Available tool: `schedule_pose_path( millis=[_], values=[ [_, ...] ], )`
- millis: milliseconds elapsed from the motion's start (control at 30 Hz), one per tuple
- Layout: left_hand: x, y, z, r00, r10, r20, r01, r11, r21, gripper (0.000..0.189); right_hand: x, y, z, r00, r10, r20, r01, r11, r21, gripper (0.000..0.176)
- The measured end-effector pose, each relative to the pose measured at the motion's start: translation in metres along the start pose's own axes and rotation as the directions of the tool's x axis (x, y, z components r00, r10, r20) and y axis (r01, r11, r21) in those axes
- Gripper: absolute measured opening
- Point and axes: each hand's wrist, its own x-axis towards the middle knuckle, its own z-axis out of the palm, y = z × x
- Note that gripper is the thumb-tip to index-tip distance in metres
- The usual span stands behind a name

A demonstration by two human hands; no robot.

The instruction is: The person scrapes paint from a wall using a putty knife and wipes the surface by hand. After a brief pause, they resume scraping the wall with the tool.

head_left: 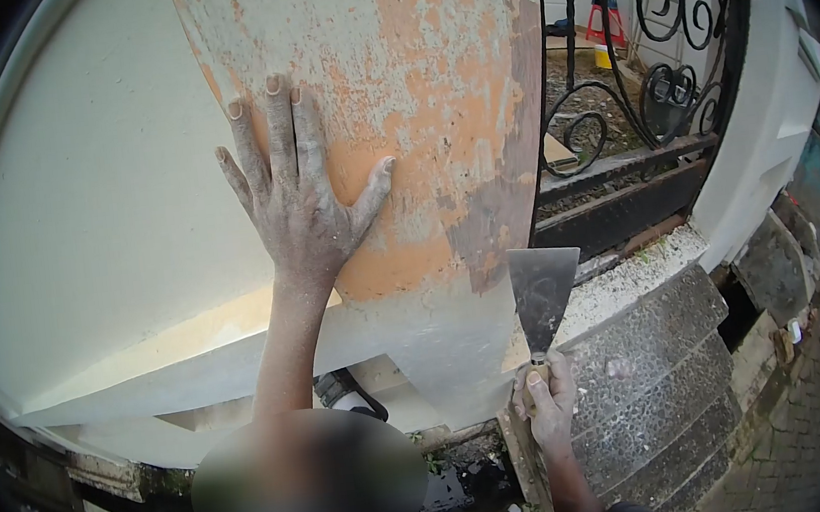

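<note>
Wall [477,129] is patchy, pale paint over orange. Right hand [548,401] holds scraper [545,287] low by the wall's right edge, fingers curled round handle, thumb pressed near neck. Risks, my read: dusty grip slips; steep blade angle digs a corner in and gouges; stray stroke nicks left hand [301,212], which is flat on wall, fingers spread, middle and ring close. Scraper's long axis near upright in view, slight right lean, blade up and away, gate [625,213] beyond.
</note>
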Motion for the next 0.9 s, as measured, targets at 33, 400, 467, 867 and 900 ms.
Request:
schedule_pose_path(
  millis=[33,400,467,867,900],
  values=[
    [0.000,0.000,0.001,1.000,-0.002,-0.019,0.002,1.000,-0.025,0.081,0.002,0.002,0.002,1.000,-0.009,0.019,0.009,1.000,-0.010,0.033],
    [-0.028,-0.013,0.006,0.996,-0.048,-0.070,0.017,0.918,-0.395,0.061,0.013,0.001,0.022,0.994,0.018,0.106,-0.017,1.000,-0.008,0.027],
    [-0.046,-0.016,0.009,0.998,-0.062,-0.025,0.045,0.899,-0.435,0.059,0.015,0.001,0.024,0.994,0.019,0.110,-0.019,1.000,0.005,0.030],
    [-0.075,0.007,-0.044,0.994,-0.009,0.111,0.064,0.865,-0.499,0.045,0.029,0.000,0.037,0.972,0.039,0.231,-0.076,0.985,0.154,0.045],
    [-0.087,0.010,-0.043,0.985,0.012,0.171,0.089,0.816,-0.571,0.043,0.029,-0.001,0.041,0.966,0.055,0.252,-0.097,0.983,0.154,0.045]
  ],
)
